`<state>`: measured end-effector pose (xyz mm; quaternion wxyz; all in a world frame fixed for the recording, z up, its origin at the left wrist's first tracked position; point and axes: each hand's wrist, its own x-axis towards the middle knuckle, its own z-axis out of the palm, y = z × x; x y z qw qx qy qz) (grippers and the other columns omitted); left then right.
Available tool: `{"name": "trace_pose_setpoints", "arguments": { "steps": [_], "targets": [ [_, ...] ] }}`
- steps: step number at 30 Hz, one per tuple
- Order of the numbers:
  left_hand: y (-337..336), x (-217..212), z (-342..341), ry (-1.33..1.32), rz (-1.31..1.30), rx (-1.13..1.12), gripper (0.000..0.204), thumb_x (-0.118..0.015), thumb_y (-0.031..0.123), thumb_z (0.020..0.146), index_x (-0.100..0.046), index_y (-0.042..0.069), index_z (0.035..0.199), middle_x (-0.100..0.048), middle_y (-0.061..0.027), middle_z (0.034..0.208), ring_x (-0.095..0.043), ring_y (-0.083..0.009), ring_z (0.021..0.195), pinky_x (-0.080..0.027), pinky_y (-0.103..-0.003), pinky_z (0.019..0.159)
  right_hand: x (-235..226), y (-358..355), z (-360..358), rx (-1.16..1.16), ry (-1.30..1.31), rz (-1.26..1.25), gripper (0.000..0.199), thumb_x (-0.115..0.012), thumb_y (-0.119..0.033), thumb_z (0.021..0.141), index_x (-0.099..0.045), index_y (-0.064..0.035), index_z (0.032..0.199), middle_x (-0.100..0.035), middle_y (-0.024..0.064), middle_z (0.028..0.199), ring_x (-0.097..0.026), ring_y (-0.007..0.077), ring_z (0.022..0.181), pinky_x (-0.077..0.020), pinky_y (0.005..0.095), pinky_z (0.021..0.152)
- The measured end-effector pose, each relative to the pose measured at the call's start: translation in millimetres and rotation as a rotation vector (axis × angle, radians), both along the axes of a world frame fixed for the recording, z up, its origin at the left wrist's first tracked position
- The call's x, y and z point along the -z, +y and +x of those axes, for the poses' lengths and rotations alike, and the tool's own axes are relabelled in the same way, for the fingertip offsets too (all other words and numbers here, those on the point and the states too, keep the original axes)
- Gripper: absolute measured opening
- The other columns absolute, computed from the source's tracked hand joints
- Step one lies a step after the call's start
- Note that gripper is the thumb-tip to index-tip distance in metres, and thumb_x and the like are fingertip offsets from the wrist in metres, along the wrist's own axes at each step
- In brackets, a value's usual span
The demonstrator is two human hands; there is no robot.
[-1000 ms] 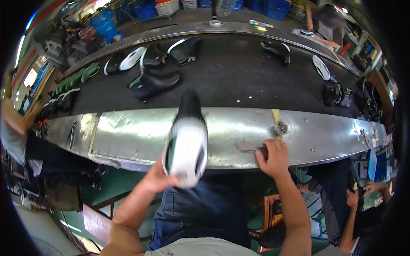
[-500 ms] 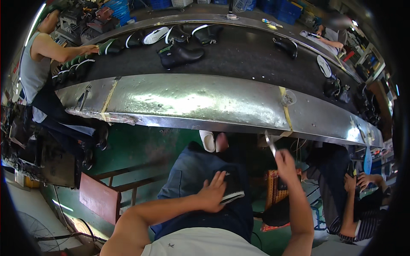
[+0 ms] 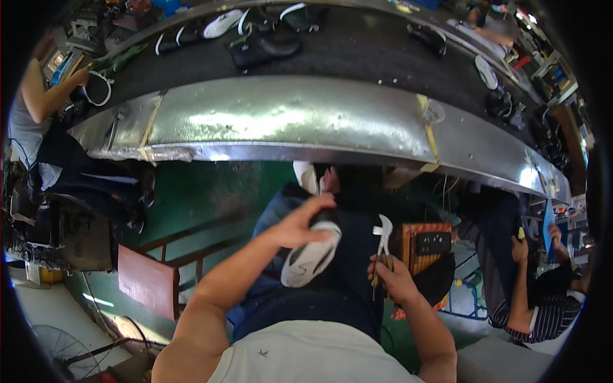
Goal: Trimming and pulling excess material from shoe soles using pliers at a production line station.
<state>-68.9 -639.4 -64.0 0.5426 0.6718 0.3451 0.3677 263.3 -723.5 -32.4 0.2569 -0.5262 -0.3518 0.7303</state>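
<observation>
Over my lap, my left hand (image 3: 303, 225) is wrapped round the upper of a black shoe. Its white sole (image 3: 311, 256) is turned up toward me, with dark curved marks on it. The palm and fingers hide much of the upper. Beside my right thigh, my right hand (image 3: 393, 276) is closed round the handles of metal pliers (image 3: 384, 237). Their curved, hooked head points away from me, apart from the shoe. A small white patch shows beside the jaws.
Ahead runs a metal-edged bench (image 3: 268, 118) with a dark belt bearing black boots (image 3: 265, 51) and shoes. A wooden stool (image 3: 150, 281) stands left; a patterned seat (image 3: 415, 249) lies right. Co-workers sit at right (image 3: 543, 293) and stand at left (image 3: 38, 108).
The shoe, earlier under my flat left hand, is now gripped and turned sole up. My right hand has come down from near the bench edge with the pliers. The view has tilted down.
</observation>
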Motion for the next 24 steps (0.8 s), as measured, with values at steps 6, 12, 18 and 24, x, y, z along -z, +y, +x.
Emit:
{"name": "trace_pose_setpoints", "arguments": {
  "steps": [6,12,18,24],
  "targets": [
    [-55,11,-60,-0.134,-0.168,-0.329,0.068,-0.074,0.012,0.091,-0.041,0.007,0.150,-0.024,-0.0129,0.163,-0.025,-0.0239,0.150,-0.022,-0.036,0.121,-35,19,-75,-0.607,-0.209,0.327,0.036,-0.062,-0.023,0.101,-0.058,-0.0010,0.129,-0.069,0.0075,0.092,-0.066,0.0150,0.080,-0.0529,0.0308,0.076],
    [-77,22,-74,-0.210,-0.243,-0.405,0.059,-0.063,0.020,0.101,-0.037,0.007,0.152,-0.021,-0.0158,0.165,-0.021,-0.0286,0.153,-0.020,-0.040,0.122,-32,27,-127,-0.758,-0.120,0.382,0.035,-0.060,-0.019,0.101,-0.059,0.0010,0.130,-0.070,0.0070,0.106,-0.065,0.0124,0.090,-0.0524,0.0295,0.083],
    [-74,19,-79,0.070,-0.116,-0.352,0.061,-0.054,0.030,0.105,-0.030,0.003,0.155,-0.020,-0.0180,0.165,-0.018,-0.0293,0.155,-0.019,-0.040,0.123,-25,47,-138,-0.723,0.028,0.144,0.027,-0.062,-0.020,0.102,-0.061,-0.0001,0.118,-0.068,0.0064,0.091,-0.064,0.0142,0.076,-0.0532,0.0322,0.071],
    [-68,20,-75,0.150,-0.115,-0.378,0.059,-0.058,0.028,0.104,-0.035,0.003,0.152,-0.032,-0.0224,0.159,-0.029,-0.0357,0.151,-0.024,-0.041,0.123,-20,72,-137,-0.780,-0.158,0.063,0.022,-0.061,-0.022,0.102,-0.063,0.0000,0.107,-0.068,0.0068,0.082,-0.066,0.0173,0.070,-0.0536,0.0344,0.066]
  ]
}}
